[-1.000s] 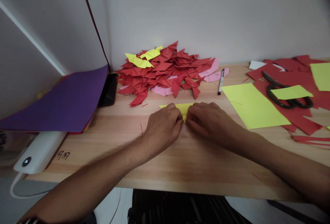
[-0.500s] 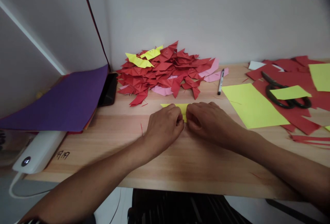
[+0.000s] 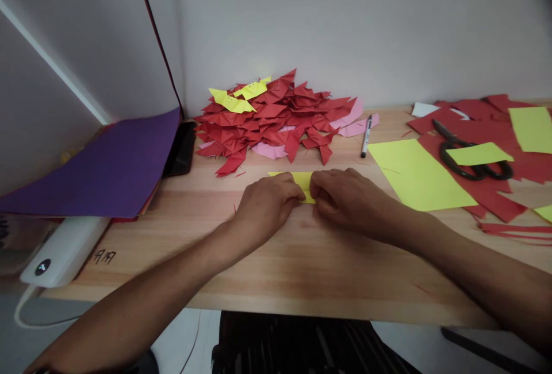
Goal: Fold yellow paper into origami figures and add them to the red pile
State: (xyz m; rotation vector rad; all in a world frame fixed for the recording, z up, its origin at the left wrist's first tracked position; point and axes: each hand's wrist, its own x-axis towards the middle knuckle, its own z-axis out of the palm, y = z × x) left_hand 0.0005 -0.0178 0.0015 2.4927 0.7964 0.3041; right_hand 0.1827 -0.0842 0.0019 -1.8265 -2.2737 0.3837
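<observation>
While the small yellow paper lies on the desk partly under the left hand and right hand, both angle in from either side, backs upward. Their fingers curl narrowly at the paper; whether they pinch or only press it, I cannot tell. Beyond the fingers rests a red paper heap; well to their right, scissors lie on red scraps.

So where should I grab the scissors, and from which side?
I'd pinch the near edge of the left handle loop, coming from your side: the scissors lie with that loop toward you and the tip pointing away. The yellow strip lies across it, but leaves that edge bare.
</observation>
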